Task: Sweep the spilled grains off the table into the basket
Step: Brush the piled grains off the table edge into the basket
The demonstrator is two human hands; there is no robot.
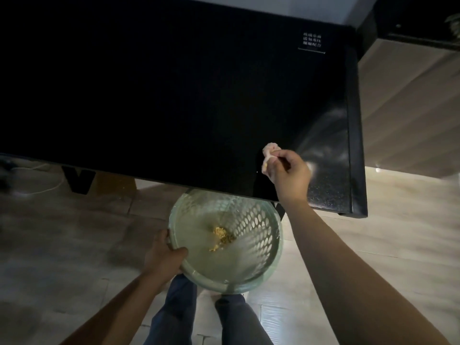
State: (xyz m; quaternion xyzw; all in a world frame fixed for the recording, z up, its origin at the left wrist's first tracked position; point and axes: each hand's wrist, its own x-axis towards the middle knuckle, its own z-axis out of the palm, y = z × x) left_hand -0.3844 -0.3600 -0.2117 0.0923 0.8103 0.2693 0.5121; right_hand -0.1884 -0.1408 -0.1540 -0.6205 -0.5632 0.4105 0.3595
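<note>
My right hand (290,174) pinches one crumpled cloth (270,151) on the black table (174,95). My left hand (163,255) grips the rim of one green basket (258,220); one heap of yellow grains (221,235) lies inside

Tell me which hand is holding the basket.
The left hand grips the rim of the green basket; the right hand instead holds a pale cloth over the black table.
</note>
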